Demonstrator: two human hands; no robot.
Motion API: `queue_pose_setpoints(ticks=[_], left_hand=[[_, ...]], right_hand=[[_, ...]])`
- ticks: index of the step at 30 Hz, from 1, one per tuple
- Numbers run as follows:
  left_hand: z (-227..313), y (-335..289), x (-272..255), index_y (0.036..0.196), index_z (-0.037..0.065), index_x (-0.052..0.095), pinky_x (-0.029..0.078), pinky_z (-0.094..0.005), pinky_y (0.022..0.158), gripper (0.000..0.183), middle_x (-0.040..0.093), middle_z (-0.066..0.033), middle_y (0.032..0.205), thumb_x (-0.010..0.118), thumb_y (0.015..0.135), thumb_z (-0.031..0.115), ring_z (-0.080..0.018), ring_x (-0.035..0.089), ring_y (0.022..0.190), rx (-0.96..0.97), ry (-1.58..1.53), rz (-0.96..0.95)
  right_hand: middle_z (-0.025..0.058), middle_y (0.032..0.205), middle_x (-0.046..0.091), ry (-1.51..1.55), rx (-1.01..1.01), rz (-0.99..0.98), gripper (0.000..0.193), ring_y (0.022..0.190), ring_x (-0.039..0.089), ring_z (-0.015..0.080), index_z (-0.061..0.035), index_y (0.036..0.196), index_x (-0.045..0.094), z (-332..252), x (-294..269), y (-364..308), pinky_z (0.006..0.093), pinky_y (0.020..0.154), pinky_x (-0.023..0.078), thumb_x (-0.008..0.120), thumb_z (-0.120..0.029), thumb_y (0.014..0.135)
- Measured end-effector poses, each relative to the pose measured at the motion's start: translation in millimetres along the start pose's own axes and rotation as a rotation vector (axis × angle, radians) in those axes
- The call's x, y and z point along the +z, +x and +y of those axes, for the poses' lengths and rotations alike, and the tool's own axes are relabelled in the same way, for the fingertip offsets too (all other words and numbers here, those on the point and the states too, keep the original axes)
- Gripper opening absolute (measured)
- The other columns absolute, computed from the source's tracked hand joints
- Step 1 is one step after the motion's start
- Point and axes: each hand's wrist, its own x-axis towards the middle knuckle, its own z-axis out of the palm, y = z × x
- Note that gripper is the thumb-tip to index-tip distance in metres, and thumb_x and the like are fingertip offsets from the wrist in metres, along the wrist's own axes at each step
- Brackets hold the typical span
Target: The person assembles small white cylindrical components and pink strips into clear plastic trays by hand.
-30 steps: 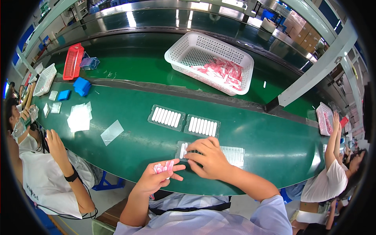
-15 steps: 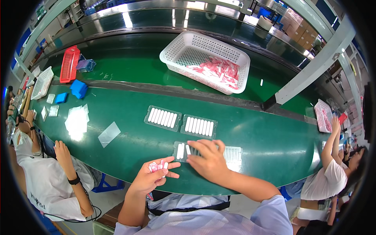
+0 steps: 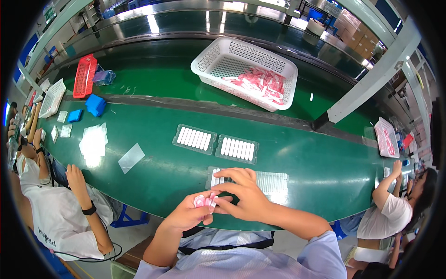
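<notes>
Currently, left hand (image 3: 193, 214): grasps pink-and-white pieces (image 3: 202, 202)
Right hand (image 3: 245, 195): at pieces; cannot tell grip
Nearest tray (image 3: 212, 178): toward counter's (image 3: 330, 186) front edge

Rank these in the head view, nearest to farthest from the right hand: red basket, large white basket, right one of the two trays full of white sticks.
From the right hand:
1. Right full tray: just beyond.
2. Large white basket: farther back.
3. Red basket: far left, back.

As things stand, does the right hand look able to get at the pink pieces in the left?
Most likely yes: the right hand is close beside the left hand, where the pink pieces show in its grasp, with nothing visible blocking the way.
</notes>
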Motion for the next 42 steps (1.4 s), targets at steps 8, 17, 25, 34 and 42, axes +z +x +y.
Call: queue_pose_setpoints(ticks=[8, 17, 25, 34, 42], left_hand=[[9, -6, 5, 0.150, -0.005, 0.046, 0.045, -0.0240, 0.056, 0.049, 0.061, -0.0259, 0.142, 0.058, 0.104, 0.004, -0.0351, 0.071, 0.116, -0.025, 0.099, 0.001], [0, -4, -19, 0.153, -0.004, 0.045, 0.042, -0.0230, 0.056, 0.057, 0.061, -0.0263, 0.141, 0.057, 0.097, -0.009, -0.0352, 0.070, 0.115, 0.019, -0.021, -0.027], [-5, -4, -19, 0.153, -0.003, 0.045, 0.041, -0.0229, 0.058, 0.056, 0.060, -0.0252, 0.143, 0.057, 0.098, -0.007, -0.0356, 0.070, 0.116, -0.027, -0.083, -0.040], [-1, -5, -10, 0.153, -0.003, 0.045, 0.039, -0.0237, 0.056, 0.054, 0.061, -0.0254, 0.141, 0.058, 0.100, -0.002, -0.0341, 0.071, 0.114, -0.024, -0.033, -0.007], [-1, 0, 6, 0.139, -0.007, 0.056, 0.035, -0.0227, 0.052, 0.037, 0.068, -0.0241, 0.131, 0.058, 0.103, 0.002, -0.0188, 0.071, 0.086, -0.072, 0.074, 0.019]], right_hand=[[0.0099, 0.126, 0.067, 0.532, 0.229, 0.203, 0.007, 0.118, 0.060, 0.0226, -0.0095, 0.094, 0.078, 24, -10, 8, 0.0396, 0.103, 0.042, 0.079, -0.007, 0.087], [0.0039, 0.078, 0.071, 0.584, 0.440, -0.264, 0.007, 0.068, 0.065, 0.0093, -0.0031, 0.096, 0.072, 52, -30, 12, 0.0268, 0.062, 0.051, 0.075, -0.009, 0.093], [0.0086, 0.083, 0.071, -0.266, 0.116, -0.206, 0.030, 0.071, 0.071, 0.0273, -0.0098, 0.117, 0.068, 46, -12, 30, 0.0394, 0.063, 0.054, 0.076, -0.021, 0.090], [0.0109, 0.091, 0.072, 0.002, 0.178, -0.240, 0.028, 0.080, 0.072, 0.0329, -0.0067, 0.111, 0.069, 14, -19, 22, 0.0444, 0.067, 0.057, 0.073, -0.025, 0.090], [-0.0027, 0.067, 0.055, 0.600, 0.424, -0.169, 0.012, 0.061, 0.044, 0.0028, -0.0052, 0.098, 0.077, 28, -11, 7, 0.0216, 0.055, 0.035, 0.080, -0.002, 0.087]])
